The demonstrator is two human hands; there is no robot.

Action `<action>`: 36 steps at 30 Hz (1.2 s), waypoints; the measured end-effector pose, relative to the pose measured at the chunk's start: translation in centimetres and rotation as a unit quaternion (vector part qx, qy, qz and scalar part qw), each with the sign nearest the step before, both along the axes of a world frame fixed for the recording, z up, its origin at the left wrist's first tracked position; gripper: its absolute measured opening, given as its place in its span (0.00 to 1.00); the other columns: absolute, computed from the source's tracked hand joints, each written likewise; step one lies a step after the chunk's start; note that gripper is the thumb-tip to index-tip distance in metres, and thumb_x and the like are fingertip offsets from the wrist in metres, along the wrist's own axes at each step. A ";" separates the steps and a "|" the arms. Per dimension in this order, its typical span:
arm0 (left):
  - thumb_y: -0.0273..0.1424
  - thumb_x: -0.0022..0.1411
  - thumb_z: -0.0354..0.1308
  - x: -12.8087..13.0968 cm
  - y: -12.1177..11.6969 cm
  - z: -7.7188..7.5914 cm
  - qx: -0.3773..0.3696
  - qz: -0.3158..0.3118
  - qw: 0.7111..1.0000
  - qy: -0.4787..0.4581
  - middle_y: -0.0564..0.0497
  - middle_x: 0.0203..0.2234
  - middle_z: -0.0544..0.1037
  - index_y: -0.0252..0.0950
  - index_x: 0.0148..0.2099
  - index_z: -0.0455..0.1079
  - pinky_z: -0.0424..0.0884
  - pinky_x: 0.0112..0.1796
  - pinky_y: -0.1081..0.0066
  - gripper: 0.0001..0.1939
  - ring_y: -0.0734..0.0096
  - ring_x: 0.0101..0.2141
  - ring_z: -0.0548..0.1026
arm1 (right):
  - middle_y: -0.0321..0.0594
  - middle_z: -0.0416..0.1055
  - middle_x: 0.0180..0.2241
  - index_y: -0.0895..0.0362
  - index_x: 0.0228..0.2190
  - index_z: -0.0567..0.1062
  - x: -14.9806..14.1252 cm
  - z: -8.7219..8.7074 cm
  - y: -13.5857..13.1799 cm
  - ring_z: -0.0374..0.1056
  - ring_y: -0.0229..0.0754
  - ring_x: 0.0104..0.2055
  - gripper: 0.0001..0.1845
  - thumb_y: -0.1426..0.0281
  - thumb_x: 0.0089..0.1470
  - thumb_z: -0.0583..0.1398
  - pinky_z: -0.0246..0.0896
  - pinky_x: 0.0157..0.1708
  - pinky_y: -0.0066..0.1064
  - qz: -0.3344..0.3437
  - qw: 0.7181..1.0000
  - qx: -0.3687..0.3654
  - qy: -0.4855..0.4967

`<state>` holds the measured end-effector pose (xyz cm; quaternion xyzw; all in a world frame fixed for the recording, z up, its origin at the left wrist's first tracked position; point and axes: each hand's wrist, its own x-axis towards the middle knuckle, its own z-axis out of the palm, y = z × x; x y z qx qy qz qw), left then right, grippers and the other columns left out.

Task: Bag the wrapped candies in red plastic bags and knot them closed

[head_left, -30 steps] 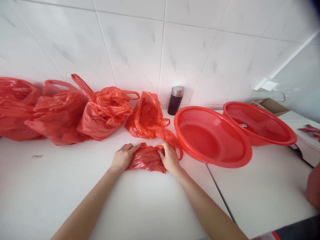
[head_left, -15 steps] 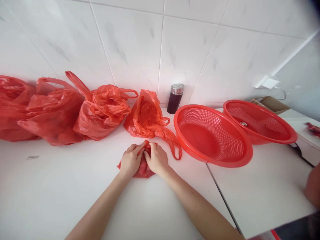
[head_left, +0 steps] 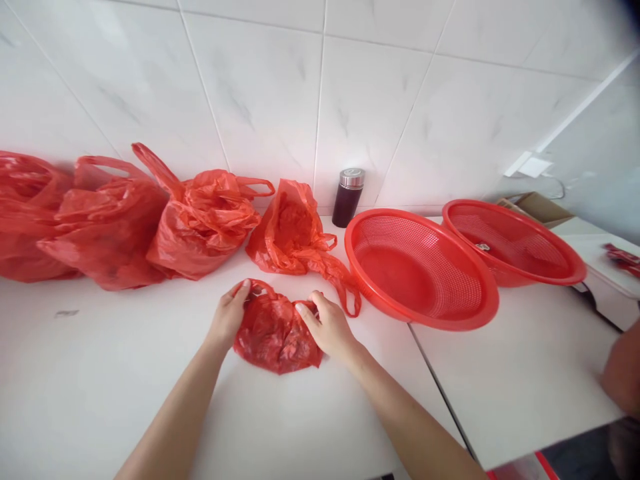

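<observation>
A small red plastic bag (head_left: 277,333) lies on the white table between my hands, its handles pulled apart. Through the thin film show some dark shapes that I cannot name. My left hand (head_left: 230,317) is closed on the bag's left handle, thumb on top. At the other side my right hand (head_left: 327,323) pinches the right handle. Just behind stands an open, slumped red plastic bag (head_left: 293,227), one handle trailing toward my right hand.
Several full red plastic bags (head_left: 205,220) line the tiled wall at left. A dark flask (head_left: 349,199) stands by the wall. Two red colanders (head_left: 415,273) sit to the right, a cardboard box (head_left: 537,207) behind them. Another person's arm (head_left: 623,373) shows at the right edge.
My hands were together over the bunched bag; they have moved apart, spreading the bag wider between them. The view has shifted slightly.
</observation>
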<state>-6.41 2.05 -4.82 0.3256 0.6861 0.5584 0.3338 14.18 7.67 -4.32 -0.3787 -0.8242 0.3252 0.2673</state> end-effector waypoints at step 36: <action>0.46 0.59 0.53 -2.2 -6.6 10.8 -0.093 -0.165 0.939 0.286 0.52 0.25 0.76 0.41 0.37 0.73 0.67 0.27 0.70 0.16 0.64 0.27 0.72 | 0.43 0.71 0.44 0.51 0.57 0.54 3.3 -0.5 -1.3 0.73 0.41 0.36 0.27 0.58 0.61 0.55 0.69 0.40 0.37 -0.056 0.934 -0.216 0.277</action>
